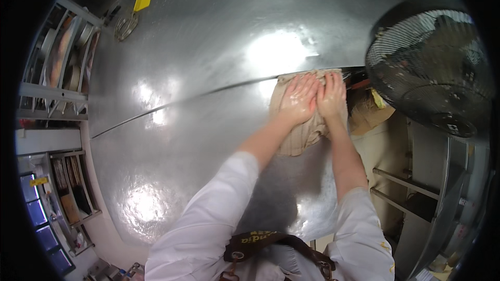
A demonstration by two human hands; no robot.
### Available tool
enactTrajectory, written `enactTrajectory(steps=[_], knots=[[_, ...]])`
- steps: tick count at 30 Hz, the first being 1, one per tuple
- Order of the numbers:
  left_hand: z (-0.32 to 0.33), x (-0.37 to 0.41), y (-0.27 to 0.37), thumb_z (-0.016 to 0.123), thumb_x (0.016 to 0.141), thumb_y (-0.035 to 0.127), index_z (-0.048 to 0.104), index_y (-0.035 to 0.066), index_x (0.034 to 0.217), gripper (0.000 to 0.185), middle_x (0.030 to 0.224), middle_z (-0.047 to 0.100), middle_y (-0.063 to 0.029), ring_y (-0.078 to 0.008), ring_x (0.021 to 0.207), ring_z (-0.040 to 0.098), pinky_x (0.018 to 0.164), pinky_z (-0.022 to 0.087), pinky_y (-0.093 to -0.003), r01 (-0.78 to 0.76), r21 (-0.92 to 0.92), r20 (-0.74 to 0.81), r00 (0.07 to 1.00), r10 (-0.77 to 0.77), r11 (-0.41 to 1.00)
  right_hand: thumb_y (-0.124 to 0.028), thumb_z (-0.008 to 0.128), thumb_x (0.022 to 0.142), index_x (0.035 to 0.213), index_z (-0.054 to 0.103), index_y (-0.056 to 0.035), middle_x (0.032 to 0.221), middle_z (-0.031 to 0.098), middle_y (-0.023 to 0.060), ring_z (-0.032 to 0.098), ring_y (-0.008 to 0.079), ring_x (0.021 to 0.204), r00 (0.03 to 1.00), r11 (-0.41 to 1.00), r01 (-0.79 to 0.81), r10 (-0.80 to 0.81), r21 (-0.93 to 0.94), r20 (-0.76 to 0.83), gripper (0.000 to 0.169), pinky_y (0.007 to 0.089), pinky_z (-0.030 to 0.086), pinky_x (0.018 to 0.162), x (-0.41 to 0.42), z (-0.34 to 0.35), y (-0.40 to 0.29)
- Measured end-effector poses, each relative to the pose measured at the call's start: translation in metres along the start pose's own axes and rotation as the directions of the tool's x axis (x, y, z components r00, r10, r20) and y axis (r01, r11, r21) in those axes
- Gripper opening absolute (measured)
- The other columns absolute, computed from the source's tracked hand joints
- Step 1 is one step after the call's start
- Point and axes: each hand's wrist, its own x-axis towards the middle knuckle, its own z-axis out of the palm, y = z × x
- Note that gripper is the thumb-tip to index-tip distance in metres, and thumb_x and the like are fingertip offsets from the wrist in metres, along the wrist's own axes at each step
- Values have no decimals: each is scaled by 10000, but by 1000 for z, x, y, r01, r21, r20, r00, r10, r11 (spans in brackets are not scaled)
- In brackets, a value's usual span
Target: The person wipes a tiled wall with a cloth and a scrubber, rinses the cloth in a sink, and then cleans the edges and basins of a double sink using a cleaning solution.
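A beige cloth (295, 144) lies bunched on a wet, shiny stainless-steel table (164, 168), near its right edge. My left hand (299, 99) presses on the cloth with its palm down and fingers stretched away from me. Right beside it, my right hand (332, 95) bears on the cloth's right side, its thumb close to the left hand. Both hands look wet. Folds of cloth stick out around the wrists. The cloth's far end reaches the dark seam (234, 84) that crosses the tabletop.
A black caged fan (425, 70) stands close to the right of my hands. Below it is a brown cardboard box (369, 113). Metal rings (125, 28) and a yellow card (143, 0) lie at the far left. A metal rack (54, 90) with pans lines the left side.
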Motion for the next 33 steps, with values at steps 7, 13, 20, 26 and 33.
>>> enactTrajectory(steps=[7, 13, 20, 26, 33], knots=[[-24, -33, -11, 511, 896, 236, 504, 31, 1376, 522, 1479, 439, -142, -284, 1411, 347, 1189, 194, -462, 68, 3, 29, 997, -68, 998, -378, 447, 976, 1435, 444, -129, 1519, 360, 145, 270, 328, 1434, 998, 983, -19, 31, -180, 62, 522, 533, 172, 1170, -20, 7, -25], [-110, -101, -70, 494, 902, 189, 535, 41, 1355, 478, 1492, 435, -111, -245, 1409, 358, 1183, 223, -437, 159, 22, 7, 987, -160, 987, -393, 392, 994, 1474, 400, -153, 1550, 322, 139, 222, 340, 1455, 984, 958, -68, 111, -280, 140, 537, 534, 125, 1182, -50, 29, -154], [-269, -234, -184, 455, 937, 216, 454, 108, 1433, 507, 1519, 409, -55, -208, 1436, 309, 1198, 185, -444, 390, 284, 3, 913, -407, 876, -391, 522, 898, 1317, 498, -22, 1397, 441, 254, 335, 409, 1368, 999, 1000, 15, -14, -28, 37, 559, 566, 149, 1163, -92, 69, -410], [-432, -378, -244, 475, 950, 339, 478, 97, 1409, 518, 1499, 427, -93, -315, 1410, 345, 1152, 228, -531, 693, 505, -174, 665, -726, 514, -420, 410, 943, 1424, 469, -125, 1526, 355, 166, 260, 364, 1435, 864, 870, 484, -492, 94, 110, 567, 584, 89, 1175, -180, 105, -617], [-510, -590, -219, 394, 991, 346, 350, 156, 1512, 556, 1600, 256, -79, -294, 1481, 203, 1176, 117, -531, 781, 602, -381, 464, -800, 167, -340, 461, 941, 1364, 544, -94, 1482, 439, 146, 310, 333, 1422, 638, 566, 592, -764, 574, 94, 497, 540, 149, 1175, -340, 40, -721]])
